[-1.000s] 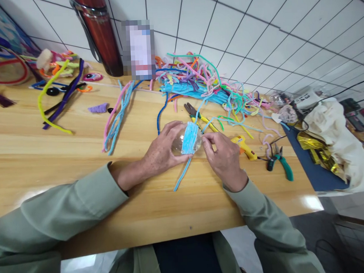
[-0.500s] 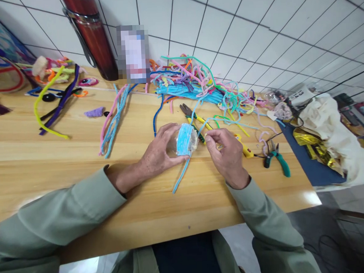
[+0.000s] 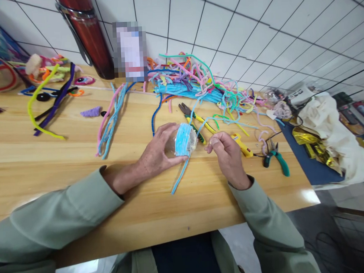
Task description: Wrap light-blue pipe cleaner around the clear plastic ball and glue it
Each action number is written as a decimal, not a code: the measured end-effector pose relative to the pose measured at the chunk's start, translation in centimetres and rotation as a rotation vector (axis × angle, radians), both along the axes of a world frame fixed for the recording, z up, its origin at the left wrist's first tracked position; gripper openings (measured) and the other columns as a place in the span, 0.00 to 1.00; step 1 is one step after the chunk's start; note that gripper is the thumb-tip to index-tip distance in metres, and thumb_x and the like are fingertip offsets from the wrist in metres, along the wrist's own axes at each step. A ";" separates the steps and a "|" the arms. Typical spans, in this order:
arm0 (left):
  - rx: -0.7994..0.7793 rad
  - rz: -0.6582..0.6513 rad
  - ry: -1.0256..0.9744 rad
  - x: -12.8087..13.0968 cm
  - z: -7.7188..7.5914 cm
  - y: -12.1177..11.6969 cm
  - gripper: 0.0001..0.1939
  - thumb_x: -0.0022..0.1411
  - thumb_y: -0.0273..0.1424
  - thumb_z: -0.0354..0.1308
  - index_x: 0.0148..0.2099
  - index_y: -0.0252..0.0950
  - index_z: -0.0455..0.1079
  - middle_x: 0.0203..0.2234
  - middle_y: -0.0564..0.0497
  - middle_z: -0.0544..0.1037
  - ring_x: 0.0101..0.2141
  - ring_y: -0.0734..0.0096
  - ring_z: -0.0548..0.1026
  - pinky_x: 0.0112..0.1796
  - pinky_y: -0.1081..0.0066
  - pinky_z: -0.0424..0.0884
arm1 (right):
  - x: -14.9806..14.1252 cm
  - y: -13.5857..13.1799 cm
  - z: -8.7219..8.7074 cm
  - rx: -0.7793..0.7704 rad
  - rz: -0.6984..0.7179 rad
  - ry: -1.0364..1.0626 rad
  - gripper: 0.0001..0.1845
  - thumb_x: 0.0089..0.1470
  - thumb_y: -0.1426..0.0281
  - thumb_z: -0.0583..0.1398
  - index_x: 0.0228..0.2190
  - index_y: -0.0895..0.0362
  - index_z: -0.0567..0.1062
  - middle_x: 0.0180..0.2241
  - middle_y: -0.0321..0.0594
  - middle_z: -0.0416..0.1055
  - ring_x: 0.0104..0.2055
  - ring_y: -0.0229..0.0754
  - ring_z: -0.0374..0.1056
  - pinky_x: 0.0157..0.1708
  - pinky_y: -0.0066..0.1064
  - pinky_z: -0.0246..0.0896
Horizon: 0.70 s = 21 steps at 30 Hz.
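My left hand grips a clear plastic ball that has light blue pipe cleaner wound round its middle. One loose blue end hangs from the ball down onto the wooden table. My right hand sits just right of the ball, its fingers pinched on the blue pipe cleaner strand that runs up toward the pile. Under and behind my right hand lies a yellow glue gun.
A big pile of coloured pipe cleaners lies at the back. Yellow-handled pliers and green-handled pliers lie near my hands. A red flask stands by the tiled wall. Pink and blue strands lie left; cloth and gold foil right.
My right hand has drawn a little away from the ball to the right, pulling the blue strand. The left hand has turned the ball slightly.
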<state>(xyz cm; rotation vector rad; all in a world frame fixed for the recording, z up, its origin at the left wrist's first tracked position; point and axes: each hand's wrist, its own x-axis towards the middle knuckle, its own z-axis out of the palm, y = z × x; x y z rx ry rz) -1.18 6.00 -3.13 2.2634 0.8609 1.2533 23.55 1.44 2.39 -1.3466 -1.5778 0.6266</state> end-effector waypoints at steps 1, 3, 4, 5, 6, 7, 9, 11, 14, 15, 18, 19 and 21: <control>-0.001 0.004 0.005 0.0 0.0 0.0 0.51 0.58 0.38 0.78 0.75 0.48 0.54 0.66 0.39 0.71 0.67 0.44 0.71 0.65 0.41 0.73 | -0.1 0.0 0.0 -0.020 0.004 0.029 0.13 0.68 0.64 0.59 0.30 0.52 0.70 0.24 0.31 0.70 0.27 0.39 0.69 0.33 0.34 0.67; 0.001 0.009 0.009 0.0 0.0 0.0 0.50 0.58 0.38 0.78 0.75 0.47 0.55 0.66 0.39 0.71 0.67 0.45 0.71 0.66 0.42 0.72 | -0.2 0.0 0.1 -0.077 0.019 0.094 0.13 0.67 0.63 0.60 0.29 0.52 0.70 0.23 0.31 0.70 0.27 0.39 0.69 0.33 0.34 0.67; 0.003 0.011 0.009 0.0 0.1 0.0 0.50 0.59 0.38 0.78 0.75 0.47 0.55 0.66 0.39 0.71 0.67 0.45 0.71 0.66 0.42 0.72 | -0.3 0.0 0.1 -0.108 0.029 0.137 0.13 0.67 0.62 0.60 0.30 0.52 0.71 0.24 0.31 0.70 0.28 0.39 0.69 0.35 0.34 0.67; 0.004 0.012 0.009 0.0 0.1 -0.1 0.49 0.59 0.38 0.78 0.75 0.47 0.55 0.66 0.39 0.72 0.67 0.45 0.72 0.66 0.42 0.72 | -0.3 0.0 0.2 -0.140 0.040 0.189 0.13 0.67 0.61 0.60 0.30 0.52 0.72 0.24 0.31 0.71 0.28 0.39 0.69 0.35 0.35 0.68; 0.005 0.010 0.008 0.0 0.1 -0.1 0.49 0.59 0.38 0.78 0.75 0.47 0.56 0.66 0.39 0.72 0.67 0.45 0.72 0.66 0.43 0.72 | -0.4 0.0 0.2 -0.172 0.050 0.249 0.13 0.67 0.59 0.61 0.31 0.52 0.73 0.25 0.31 0.71 0.28 0.39 0.69 0.36 0.35 0.69; 0.007 0.008 0.007 -0.1 0.1 -0.1 0.49 0.59 0.38 0.78 0.75 0.47 0.56 0.66 0.39 0.72 0.67 0.45 0.72 0.66 0.43 0.72 | -0.3 0.0 0.2 -0.201 0.057 0.309 0.13 0.66 0.58 0.62 0.32 0.52 0.74 0.26 0.32 0.72 0.28 0.39 0.69 0.36 0.36 0.69; 0.013 0.001 0.004 -0.1 0.2 0.0 0.49 0.59 0.38 0.78 0.75 0.46 0.55 0.66 0.39 0.71 0.67 0.45 0.72 0.66 0.43 0.73 | -0.2 -0.1 0.1 -0.251 0.062 0.406 0.16 0.64 0.53 0.64 0.34 0.52 0.75 0.29 0.33 0.73 0.28 0.39 0.70 0.35 0.36 0.70; 0.019 0.000 0.005 -0.1 0.2 0.0 0.49 0.59 0.38 0.78 0.75 0.46 0.55 0.66 0.39 0.72 0.67 0.44 0.71 0.66 0.43 0.73 | 0.0 -0.2 -0.1 -0.280 0.058 0.458 0.19 0.63 0.50 0.65 0.35 0.52 0.76 0.31 0.34 0.75 0.29 0.40 0.71 0.35 0.37 0.71; 0.024 0.015 0.018 -0.1 0.2 0.0 0.50 0.59 0.38 0.78 0.74 0.47 0.55 0.65 0.39 0.72 0.67 0.45 0.72 0.65 0.43 0.74 | 0.3 -0.3 -0.2 -0.287 0.062 0.493 0.23 0.62 0.45 0.66 0.37 0.52 0.76 0.32 0.35 0.76 0.29 0.40 0.72 0.36 0.37 0.72; 0.025 0.018 0.022 -0.1 0.2 0.0 0.50 0.59 0.39 0.78 0.74 0.47 0.55 0.65 0.38 0.72 0.67 0.45 0.72 0.65 0.43 0.74 | 0.4 -0.4 -0.2 -0.288 0.068 0.501 0.23 0.61 0.44 0.66 0.37 0.52 0.76 0.32 0.35 0.76 0.29 0.41 0.72 0.36 0.38 0.72; 0.024 0.013 0.026 -0.2 0.1 0.0 0.49 0.59 0.40 0.78 0.74 0.46 0.55 0.65 0.38 0.72 0.66 0.44 0.72 0.65 0.43 0.74 | 0.6 -0.6 -0.3 -0.285 0.093 0.489 0.21 0.62 0.46 0.66 0.37 0.51 0.76 0.32 0.35 0.76 0.30 0.41 0.72 0.37 0.38 0.71; 0.022 0.011 0.028 -0.2 0.1 0.0 0.49 0.60 0.40 0.78 0.75 0.46 0.55 0.65 0.38 0.72 0.66 0.44 0.72 0.65 0.42 0.73 | 0.6 -0.6 -0.4 -0.279 0.099 0.467 0.19 0.62 0.49 0.67 0.36 0.52 0.76 0.32 0.35 0.76 0.30 0.40 0.72 0.37 0.37 0.71; 0.018 0.008 0.036 -0.3 0.2 0.0 0.49 0.60 0.40 0.77 0.75 0.46 0.54 0.65 0.38 0.72 0.66 0.44 0.72 0.65 0.42 0.73 | 0.7 -0.8 -0.5 -0.262 0.104 0.419 0.15 0.62 0.55 0.68 0.33 0.52 0.76 0.29 0.33 0.74 0.30 0.39 0.70 0.37 0.37 0.69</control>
